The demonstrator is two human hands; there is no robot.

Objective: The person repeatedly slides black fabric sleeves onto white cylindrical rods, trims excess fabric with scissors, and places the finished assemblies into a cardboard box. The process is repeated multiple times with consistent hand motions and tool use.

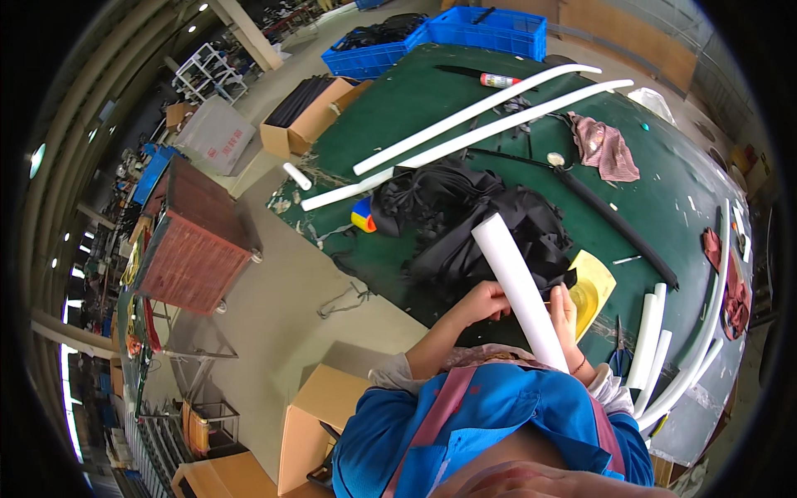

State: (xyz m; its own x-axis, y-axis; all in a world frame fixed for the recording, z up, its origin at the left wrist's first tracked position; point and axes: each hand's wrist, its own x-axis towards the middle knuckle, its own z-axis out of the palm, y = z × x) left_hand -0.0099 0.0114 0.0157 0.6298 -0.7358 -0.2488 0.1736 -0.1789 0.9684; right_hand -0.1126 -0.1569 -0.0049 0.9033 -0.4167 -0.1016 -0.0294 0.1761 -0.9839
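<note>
A white tube (521, 290) is seen slanting between the left hand (481, 303), fingers curled, and the right hand (564, 315), fingers raised; whether anything is gripped cannot be told; black strips (452, 232) are heaped just beyond both; the tube is best kept steady.

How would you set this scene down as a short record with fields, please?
Left hand: left of thick white tube, grip unclear
Right hand: right of that tube, near yellow dish, grip unclear
Work surface: green table
Beyond hands: heaped black strips, two long white tubes
Right side: scissors
</note>
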